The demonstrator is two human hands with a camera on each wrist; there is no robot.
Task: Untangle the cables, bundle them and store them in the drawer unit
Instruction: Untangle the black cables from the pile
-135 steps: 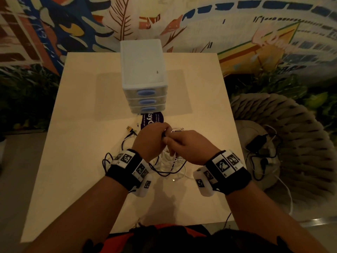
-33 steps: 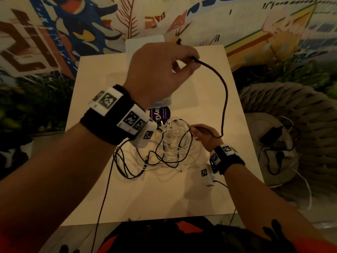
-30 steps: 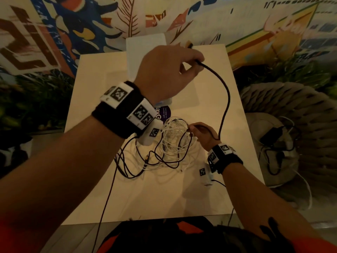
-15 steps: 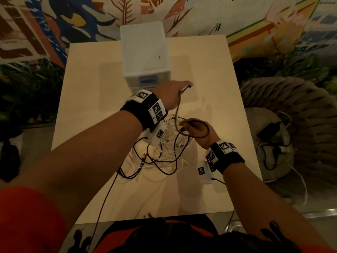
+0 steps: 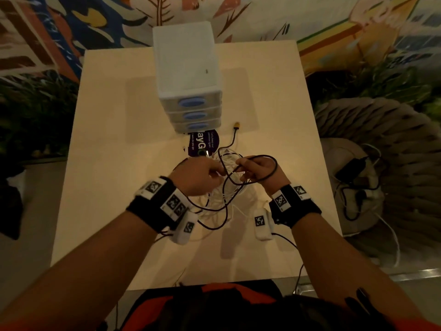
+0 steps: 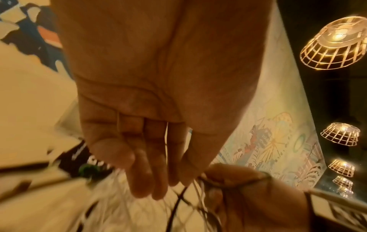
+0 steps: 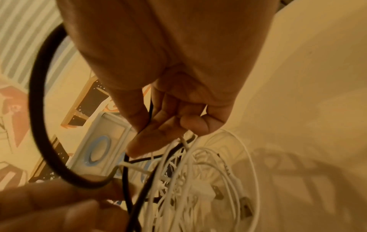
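Note:
A tangle of white cables (image 5: 223,191) and a black cable (image 5: 274,169) lies on the table in front of the white drawer unit (image 5: 188,75), whose three blue-handled drawers are closed. My hands meet just above the tangle. My right hand (image 5: 241,169) pinches the black cable (image 7: 39,125) between thumb and forefinger, and a loop of it arches over the back of that hand. My left hand (image 5: 218,172) pinches the same cable right beside it. The cable's yellow plug (image 5: 237,125) lies on the table, right of the drawers. White plugs (image 7: 210,193) sit inside the tangle.
A purple round sticker (image 5: 202,144) lies at the foot of the drawer unit. The pale table (image 5: 114,163) has bare room left and right of the tangle. A wicker seat (image 5: 393,149) at the right holds a black charger (image 5: 353,168) with its own cords.
My left hand, raised high with the black cable's end a second ago, has come down and let that end go beside the drawers. It now pinches the cable next to my right hand.

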